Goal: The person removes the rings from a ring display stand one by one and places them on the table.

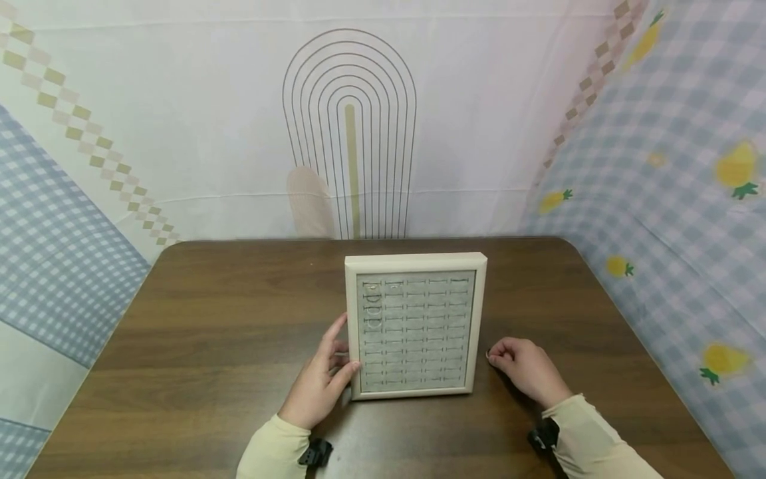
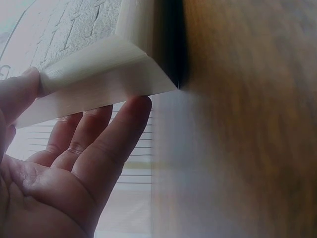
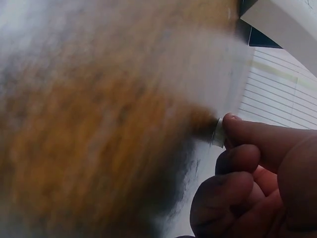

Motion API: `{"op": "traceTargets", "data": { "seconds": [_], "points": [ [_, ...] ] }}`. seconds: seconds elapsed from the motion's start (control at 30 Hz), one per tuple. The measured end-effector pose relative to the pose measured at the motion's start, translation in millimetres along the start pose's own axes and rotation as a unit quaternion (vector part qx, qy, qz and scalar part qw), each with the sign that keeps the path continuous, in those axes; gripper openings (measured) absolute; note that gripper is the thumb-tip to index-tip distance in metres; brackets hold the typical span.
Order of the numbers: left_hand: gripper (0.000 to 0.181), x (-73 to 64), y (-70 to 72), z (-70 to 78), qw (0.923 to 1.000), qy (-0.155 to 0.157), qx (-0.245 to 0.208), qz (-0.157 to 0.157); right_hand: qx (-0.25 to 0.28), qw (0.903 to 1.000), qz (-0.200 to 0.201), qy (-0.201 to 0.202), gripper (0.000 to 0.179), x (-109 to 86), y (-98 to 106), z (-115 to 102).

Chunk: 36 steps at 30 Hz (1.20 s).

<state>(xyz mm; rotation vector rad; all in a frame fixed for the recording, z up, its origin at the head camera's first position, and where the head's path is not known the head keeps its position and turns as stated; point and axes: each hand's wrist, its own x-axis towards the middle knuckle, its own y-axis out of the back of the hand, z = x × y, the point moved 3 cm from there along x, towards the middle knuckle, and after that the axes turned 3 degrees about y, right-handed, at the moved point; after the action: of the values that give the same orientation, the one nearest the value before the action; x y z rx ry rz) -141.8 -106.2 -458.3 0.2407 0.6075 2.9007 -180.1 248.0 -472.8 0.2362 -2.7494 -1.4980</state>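
Observation:
A cream-framed ring display board (image 1: 415,261) with grey slotted fabric stands on the table, leaning back a little. Several rings (image 1: 374,309) sit in its leftmost column, and a small one sits in the second column's top row. My left hand (image 1: 320,386) holds the board's left side, thumb on the front of the frame (image 2: 94,74) and fingers along its side and behind. Right of the board, apart from it, my right hand (image 1: 526,369) pinches a small silver-coloured ring (image 3: 218,133) between thumb and fingers; part of that ring is hidden by the fingertips.
A brown wood-grain table (image 1: 227,319) lies beneath everything. Behind it hangs a white patterned cloth (image 1: 227,120), with blue checked cloth (image 1: 670,213) at the right. Each wrist carries a black camera (image 1: 315,454).

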Motion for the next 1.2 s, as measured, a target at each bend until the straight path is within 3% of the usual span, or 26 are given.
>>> {"op": "traceTargets", "data": {
  "seconds": [0.27, 0.67, 0.93, 1.2],
  "points": [
    [0.082, 0.1, 0.1, 1.0, 1.0000, 0.005, 0.008, -0.001, 0.005, 0.9999, 0.006, -0.008, 0.005, 0.5, 1, 1],
    [0.081, 0.0, 0.7, 1.1, 0.9998, 0.016, 0.012, 0.003, 0.036, 0.9979, 0.050, -0.022, 0.010, -8.1, 4, -10],
    [0.080, 0.2, 1.5, 1.4, 0.9998, 0.007, 0.016, 0.008, 0.061, 0.9954, 0.071, -0.019, 0.010, -14.8, 14, -23],
    [0.082, -0.3, 1.6, 2.0, 0.9999, 0.001, 0.011, 0.007, 0.085, 0.9907, 0.104, -0.017, 0.030, -26.8, 32, -44]
  ]
}}
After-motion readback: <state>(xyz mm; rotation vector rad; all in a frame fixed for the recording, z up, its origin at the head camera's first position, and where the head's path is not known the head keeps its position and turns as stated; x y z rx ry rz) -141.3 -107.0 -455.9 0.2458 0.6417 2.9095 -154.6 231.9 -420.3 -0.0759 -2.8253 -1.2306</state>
